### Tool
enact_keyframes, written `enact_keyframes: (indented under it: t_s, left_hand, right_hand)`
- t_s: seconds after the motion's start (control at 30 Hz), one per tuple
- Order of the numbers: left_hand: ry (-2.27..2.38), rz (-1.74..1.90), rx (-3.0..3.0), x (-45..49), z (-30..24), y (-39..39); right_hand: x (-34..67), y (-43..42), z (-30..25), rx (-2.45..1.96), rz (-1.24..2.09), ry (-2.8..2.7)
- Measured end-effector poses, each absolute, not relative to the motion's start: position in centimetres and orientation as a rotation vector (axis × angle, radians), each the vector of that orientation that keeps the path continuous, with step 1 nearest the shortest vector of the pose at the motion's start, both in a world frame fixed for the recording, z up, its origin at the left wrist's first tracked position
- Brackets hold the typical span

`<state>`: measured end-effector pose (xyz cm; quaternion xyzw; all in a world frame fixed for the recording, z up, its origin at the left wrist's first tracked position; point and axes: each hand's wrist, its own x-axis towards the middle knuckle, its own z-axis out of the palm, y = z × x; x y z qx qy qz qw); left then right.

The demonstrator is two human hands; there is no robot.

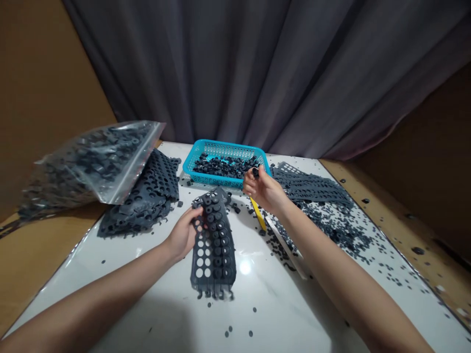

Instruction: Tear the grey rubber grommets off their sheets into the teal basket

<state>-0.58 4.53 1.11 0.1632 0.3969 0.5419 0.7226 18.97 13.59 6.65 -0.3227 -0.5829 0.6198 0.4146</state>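
My left hand [184, 234] grips the left edge of a dark grey rubber sheet [214, 245], which has rows of round rings, some punched out as holes. It lies on the white table [154, 304]. My right hand [262, 189] is raised near the front rim of a blue plastic basket [191, 159] and pinches a small black rubber ring [255, 171] between its fingertips. The basket holds many loose black rings.
A clear zip bag [88, 164] full of rings lies at the left over a pile of punched-out sheets [145, 198]. More sheets [312, 186] and scattered scraps lie at the right. A yellow-handled tool [258, 218] rests under my right wrist. A grey curtain hangs behind.
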Motion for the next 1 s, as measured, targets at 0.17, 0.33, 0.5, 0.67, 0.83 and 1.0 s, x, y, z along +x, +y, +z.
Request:
enact_keyframes:
  t_s: [0.17,0.33,0.5,0.67,0.83,1.0]
  left_hand:
    - [1.019,1.113,0.484,-0.5,0.7,4.4]
    - [1.047,1.079,0.56,-0.2,0.6,4.2]
    - [1.128,1.098,0.68,-0.2,0.0,4.1]
    - [1.152,1.085,0.79,-0.3,-0.4,4.2]
    - [1.138,1.092,0.845,-0.3,-0.2,4.1]
    - [1.118,1.065,1.067,-0.2,0.5,3.6]
  right_hand:
    - [18.9,16.3,6.0,-0.81,1.566,-1.445]
    - [19.1,19.8,5.7,-1.205,0.76,-1.915]
    - [18.7,17.9,6.4,-1.379,-0.003,-2.265]
    - [19.2,15.2,7.0,-1.301,-0.114,-2.27]
    - [19.1,11.4,7.1,-1.04,0.295,-2.326]
    - [17.6,7.8,7.7,-0.978,0.411,-2.723]
